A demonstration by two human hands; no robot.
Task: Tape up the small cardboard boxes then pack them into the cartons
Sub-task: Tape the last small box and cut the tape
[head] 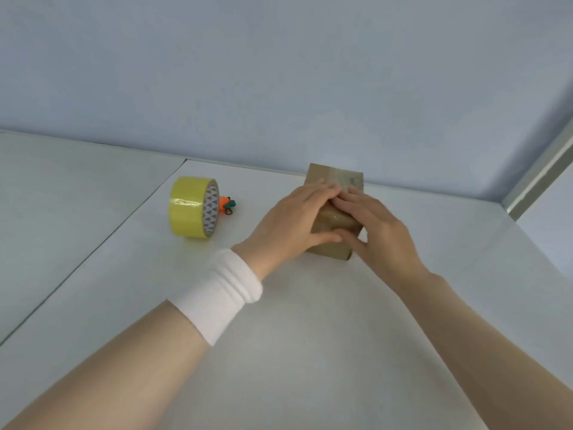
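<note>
Two hands, left point(291, 225) and right point(375, 231), press seemingly glossy cardboard box point(336, 221).

One tape roll point(189, 209); one orange trinket point(226, 203); left hand point(291, 225), right hand point(378, 231); one wristband point(217, 299); cardboard box point(336, 223), perhaps two.

White worktop point(310, 336), with a seam point(102, 242) running diagonally between two panels at the left. Lying on it are a roll of yellow tape point(189, 209) standing on its edge, a small orange and green trinket point(227, 203) just beside the roll, and a cardboard box point(328, 251) near the back edge.
</note>
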